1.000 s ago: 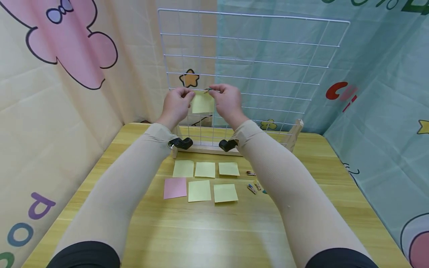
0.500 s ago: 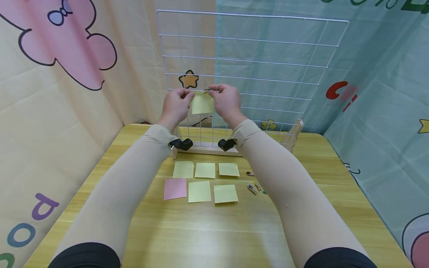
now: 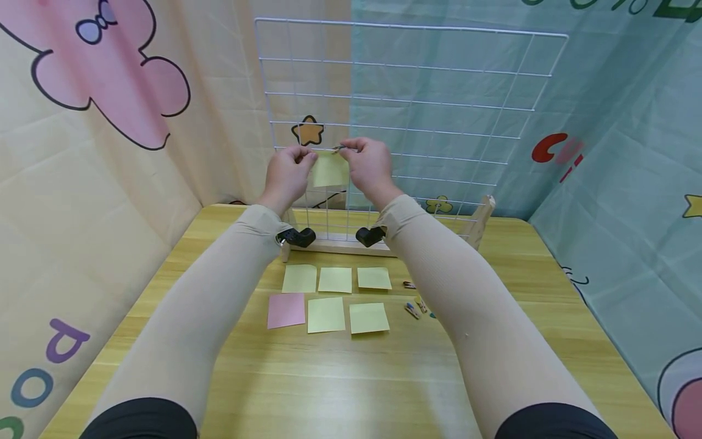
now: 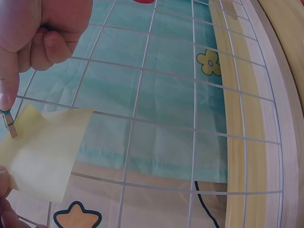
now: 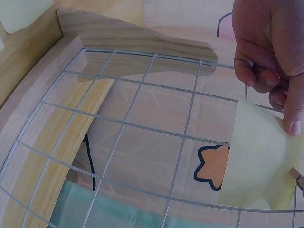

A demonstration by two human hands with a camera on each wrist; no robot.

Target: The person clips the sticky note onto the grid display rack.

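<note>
A yellow sticky note (image 3: 330, 171) hangs against the white wire grid (image 3: 417, 128), its top edge along a horizontal wire. My left hand (image 3: 287, 175) pinches the note's upper left corner between thumb and fingertips. At the other top corner, my right hand (image 3: 370, 169) pinches a small wooden clothespin (image 4: 10, 127). In the left wrist view the clothespin's tips overlap the note's edge, and the right thumb and finger squeeze its handle end. The right wrist view shows the left thumb (image 5: 293, 124) lying on the note (image 5: 261, 159).
On the wooden table (image 3: 329, 384) lie several yellow sticky notes (image 3: 326, 315) and one pink note (image 3: 286, 310) in two rows. Several small clothespins (image 3: 412, 310) lie right of them, partly behind the right sleeve. Wooden feet (image 3: 481, 221) support the grid. Printed curtains surround the table.
Both hands keep their hold at the note's top corners with almost no movement. The whole head view has shifted very slightly.
</note>
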